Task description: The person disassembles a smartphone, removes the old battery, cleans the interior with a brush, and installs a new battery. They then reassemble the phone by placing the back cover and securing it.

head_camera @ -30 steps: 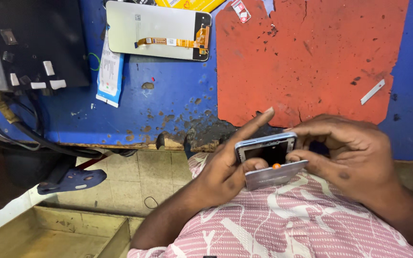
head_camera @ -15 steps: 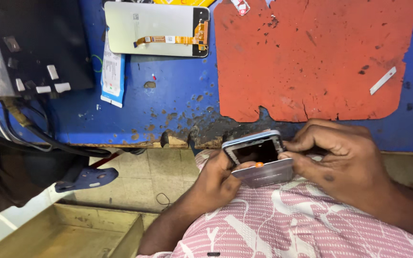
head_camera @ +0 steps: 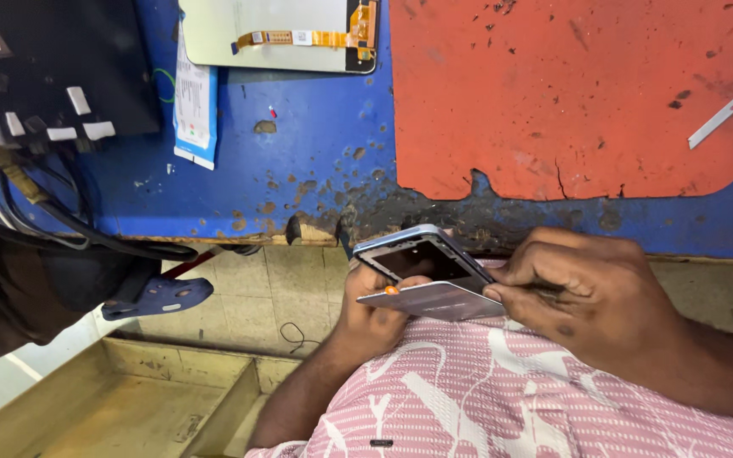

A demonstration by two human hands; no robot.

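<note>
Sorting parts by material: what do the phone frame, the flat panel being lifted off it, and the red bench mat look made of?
Phone frame: silvery-blue rim with a sheen, metal or metallised plastic; can't tell which. Panel: thin, rigid, pale grey, smooth; plastic or glass, unclear. Red mat: matte, scarred, with a torn, cracked lower edge, so likely rubber or silicone sheet. The left hand and right hand hold the phone parts.

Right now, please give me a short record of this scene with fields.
left hand: left hand supports phone frame from below
right hand: right hand pinches thin panel at the frame's edge
bench: blue bench with red mat
on bench: screen part with orange flex cable, white strip
below: open drawer
</note>
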